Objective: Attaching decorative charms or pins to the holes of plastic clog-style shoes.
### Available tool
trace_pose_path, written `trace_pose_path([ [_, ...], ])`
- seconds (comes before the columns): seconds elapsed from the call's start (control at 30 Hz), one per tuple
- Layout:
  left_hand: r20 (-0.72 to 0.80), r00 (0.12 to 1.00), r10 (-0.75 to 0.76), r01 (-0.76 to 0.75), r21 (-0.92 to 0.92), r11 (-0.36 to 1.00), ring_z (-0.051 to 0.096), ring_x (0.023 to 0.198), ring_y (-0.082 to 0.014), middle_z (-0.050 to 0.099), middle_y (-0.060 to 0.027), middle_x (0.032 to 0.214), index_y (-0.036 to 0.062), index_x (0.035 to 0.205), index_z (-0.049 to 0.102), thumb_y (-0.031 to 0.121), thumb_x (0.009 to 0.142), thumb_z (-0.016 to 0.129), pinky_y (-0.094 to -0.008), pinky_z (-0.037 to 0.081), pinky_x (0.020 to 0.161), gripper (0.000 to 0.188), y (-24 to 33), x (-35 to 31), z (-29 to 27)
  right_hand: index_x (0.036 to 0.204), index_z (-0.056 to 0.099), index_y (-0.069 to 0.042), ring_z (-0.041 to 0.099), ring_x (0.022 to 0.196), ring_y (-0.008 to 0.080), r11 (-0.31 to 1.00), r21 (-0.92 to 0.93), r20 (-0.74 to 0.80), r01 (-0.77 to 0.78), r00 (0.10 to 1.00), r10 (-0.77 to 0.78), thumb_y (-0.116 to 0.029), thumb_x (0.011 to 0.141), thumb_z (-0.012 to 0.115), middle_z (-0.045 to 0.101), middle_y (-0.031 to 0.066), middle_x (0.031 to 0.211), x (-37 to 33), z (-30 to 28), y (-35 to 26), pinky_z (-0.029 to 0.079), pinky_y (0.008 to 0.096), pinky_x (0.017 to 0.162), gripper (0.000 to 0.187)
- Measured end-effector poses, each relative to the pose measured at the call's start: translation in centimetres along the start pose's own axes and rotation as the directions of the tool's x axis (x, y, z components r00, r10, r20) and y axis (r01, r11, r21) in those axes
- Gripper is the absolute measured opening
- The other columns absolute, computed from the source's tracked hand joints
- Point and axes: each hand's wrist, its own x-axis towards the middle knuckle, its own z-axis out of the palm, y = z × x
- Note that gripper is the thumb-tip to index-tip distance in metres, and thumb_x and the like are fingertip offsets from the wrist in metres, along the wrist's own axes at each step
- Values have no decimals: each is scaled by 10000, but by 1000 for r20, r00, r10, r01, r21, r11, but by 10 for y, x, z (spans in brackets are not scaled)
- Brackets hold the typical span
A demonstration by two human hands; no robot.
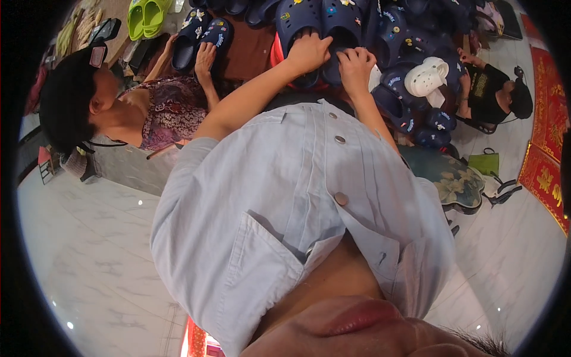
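Note:
Two navy clogs with colourful charms lie side by side in front of me, toes pointing away. My left hand (308, 56) grips the left navy clog (296, 21) at its foot opening, its fingertips partly hidden inside. Bent over the heel part of the right navy clog (342, 22) are the fingers of my right hand (356, 68). Something red (276, 52) shows beside the left clog, under my left wrist.
Navy clogs (389, 35) pile up on the right, with a white clog (425, 78) among them. Lime-green clogs (146, 18) lie far left. A person (169, 110) on my left handles navy clogs (202, 37); another person (491, 89) sits at right, near a flower-patterned stool (455, 184).

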Motion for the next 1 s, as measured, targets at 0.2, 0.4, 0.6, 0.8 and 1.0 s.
trace_pose_path([
  [0.2,13,1000,-11,11,-1,1000,611,846,-378,603,-203,895,127,1135,605,269,794,634,-470,533,676,371,-1,-2,-3,933,690,-96,519,1026,239,999,-8,39,46,998,-45,-99,733,624,597,42,938,0,9,1,318,469,923,210],
  [0.4,47,998,-41,43,-35,998,606,872,-383,599,-204,898,140,1148,608,272,787,645,-479,530,684,386,0,-3,-5,929,693,-126,554,959,223,972,228,-39,-60,997,71,-86,688,685,596,48,920,-3,6,-2,328,429,919,244],
  [0.6,9,1000,-17,17,-13,1000,601,875,-386,595,-205,898,144,1153,611,269,781,645,-471,536,675,394,-2,-4,-5,906,682,-67,601,834,254,780,583,-95,-227,934,343,-11,746,667,615,82,931,11,-16,-5,454,355,753,170],
  [0.8,16,1000,-13,13,-4,1000,588,898,-398,578,-218,907,139,1132,618,257,785,629,-469,539,678,366,-2,-2,-5,881,678,-21,648,818,181,659,691,-149,-298,832,534,-58,781,708,649,88,910,29,-19,19,492,277,722,111],
  [1.0,3,1000,9,-9,-7,1000,589,893,-400,573,-221,903,136,1128,614,254,788,624,-473,539,680,361,0,-1,-10,874,693,-1,621,712,99,385,845,-19,-372,698,716,-93,798,730,682,33,766,48,2,50,477,236,670,125],
])
